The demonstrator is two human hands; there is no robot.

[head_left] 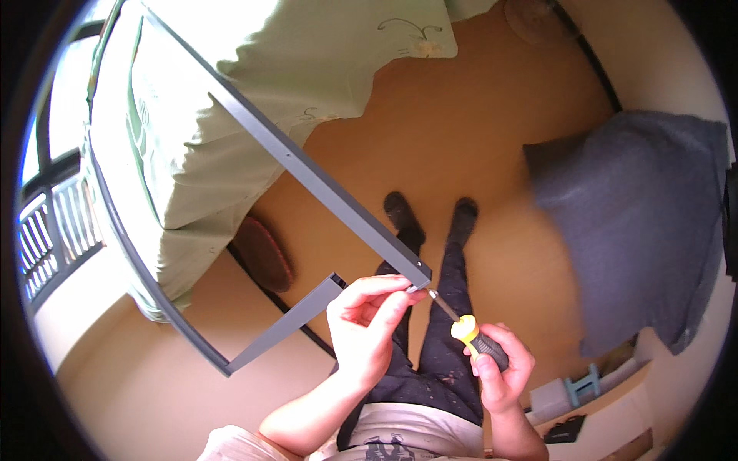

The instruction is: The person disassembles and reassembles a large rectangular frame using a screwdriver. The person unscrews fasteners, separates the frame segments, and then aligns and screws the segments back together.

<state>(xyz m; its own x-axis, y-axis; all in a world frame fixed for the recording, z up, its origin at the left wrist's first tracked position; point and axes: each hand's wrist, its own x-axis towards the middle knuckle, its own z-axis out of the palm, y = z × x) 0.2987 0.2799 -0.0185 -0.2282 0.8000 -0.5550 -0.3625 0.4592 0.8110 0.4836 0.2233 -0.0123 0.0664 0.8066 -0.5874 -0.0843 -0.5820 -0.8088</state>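
Orange floor below, left hand [361, 326] fingers pinching grey metal frame [323, 180] corner, right hand [503, 369] gripping yellow-collared screwdriver [465, 326].

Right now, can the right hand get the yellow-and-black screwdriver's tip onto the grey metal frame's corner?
Probably yes. The right hand holds the yellow-and-black screwdriver with its tip just short of the grey metal frame's corner; only the left hand's fingertips sit beside it.

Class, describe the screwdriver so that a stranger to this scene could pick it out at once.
Start at the long grey metal frame slanting across the orange floor and follow it down to its near corner. There the right hand holds a screwdriver: the only thing with a yellow collar, black grip and thin steel shaft.
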